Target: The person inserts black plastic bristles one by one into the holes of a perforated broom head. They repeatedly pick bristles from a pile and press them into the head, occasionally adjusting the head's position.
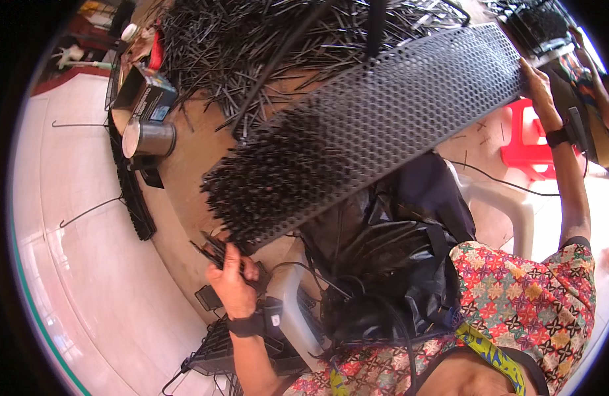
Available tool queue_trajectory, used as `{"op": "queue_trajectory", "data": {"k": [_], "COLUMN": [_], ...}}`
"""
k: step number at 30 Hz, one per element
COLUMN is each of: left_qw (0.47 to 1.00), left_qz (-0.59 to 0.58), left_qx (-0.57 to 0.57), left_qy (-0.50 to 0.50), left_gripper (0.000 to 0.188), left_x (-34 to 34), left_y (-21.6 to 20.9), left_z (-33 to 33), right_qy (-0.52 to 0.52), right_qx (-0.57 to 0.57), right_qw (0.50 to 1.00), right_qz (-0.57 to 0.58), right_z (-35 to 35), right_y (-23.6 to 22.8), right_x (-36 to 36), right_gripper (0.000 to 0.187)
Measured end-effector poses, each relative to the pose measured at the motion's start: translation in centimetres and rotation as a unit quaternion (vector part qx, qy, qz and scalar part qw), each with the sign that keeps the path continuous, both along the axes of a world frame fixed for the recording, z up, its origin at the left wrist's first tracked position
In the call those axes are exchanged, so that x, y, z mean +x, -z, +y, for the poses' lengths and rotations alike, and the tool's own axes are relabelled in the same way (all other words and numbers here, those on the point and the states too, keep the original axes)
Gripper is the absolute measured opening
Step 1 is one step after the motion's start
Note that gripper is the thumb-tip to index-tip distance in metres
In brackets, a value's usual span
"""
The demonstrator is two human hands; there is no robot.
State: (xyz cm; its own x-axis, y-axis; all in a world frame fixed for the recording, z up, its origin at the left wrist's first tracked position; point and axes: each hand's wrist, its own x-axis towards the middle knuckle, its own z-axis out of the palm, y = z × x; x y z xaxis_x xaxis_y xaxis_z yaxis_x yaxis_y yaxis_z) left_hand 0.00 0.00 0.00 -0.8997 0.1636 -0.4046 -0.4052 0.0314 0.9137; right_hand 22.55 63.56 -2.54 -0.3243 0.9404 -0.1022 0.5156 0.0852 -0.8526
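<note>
A long grey perforated panel slants across the view, from low at the left to high at the right. Black bristle-like strips stand thickly packed in the holes of its left part; the rest of the holes show bare. My right hand grips the panel's upper right end. Close by the lower left corner, my left hand is closed round a small bunch of thin black strips, with their ends poking out past the thumb. Whether this hand also touches the panel I cannot tell.
Behind the panel lies a big heap of loose black strips on a brown surface. A metal can and an open box stand at left. Black bags cover my lap. A red stool and another person's arm are at right.
</note>
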Motion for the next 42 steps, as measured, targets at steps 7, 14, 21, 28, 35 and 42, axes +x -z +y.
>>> {"op": "queue_trajectory", "data": {"k": [7, 14, 21, 28, 35, 42], "left_qw": [0.998, 0.996, 0.987, 0.988, 0.966, 0.929], "left_qz": [0.045, 0.052, 0.092, 0.094, -0.049, -0.106], "left_qx": [0.0, 0.01, -0.066, 0.048, 0.228, 0.264], "left_qy": [-0.034, -0.074, -0.11, -0.113, 0.11, 0.236], "left_gripper": [0.028, 0.028, 0.036, 0.041, 0.029, 0.028], "left_x": [-3.1, -4.3, -2.8, 1.9, 6.8, 9.7], "left_y": [1.7, 3.1, 2.0, -2.6, -1.0, 1.7], "left_z": [-2.1, -5.3, -5.4, 0.5, 11.8, 16.1], "right_qy": [0.026, -0.088, -0.127, -0.239, -0.514, -0.542], "right_qx": [0.027, 0.125, 0.238, 0.58, 0.224, -0.088], "right_qw": [0.999, 0.988, 0.961, 0.777, 0.797, 0.804], "right_qz": [-0.002, -0.02, -0.051, 0.053, 0.224, 0.227], "right_z": [-6.8, -11.1, -7.7, -16.9, -29.1, -30.9], "right_y": [-0.8, -0.9, 1.3, -3.2, -3.6, -3.6], "right_x": [-0.8, -1.7, -2.5, -5.3, -9.4, -13.4], "right_gripper": [0.044, 0.042, 0.039, 0.03, 0.029, 0.052]}}
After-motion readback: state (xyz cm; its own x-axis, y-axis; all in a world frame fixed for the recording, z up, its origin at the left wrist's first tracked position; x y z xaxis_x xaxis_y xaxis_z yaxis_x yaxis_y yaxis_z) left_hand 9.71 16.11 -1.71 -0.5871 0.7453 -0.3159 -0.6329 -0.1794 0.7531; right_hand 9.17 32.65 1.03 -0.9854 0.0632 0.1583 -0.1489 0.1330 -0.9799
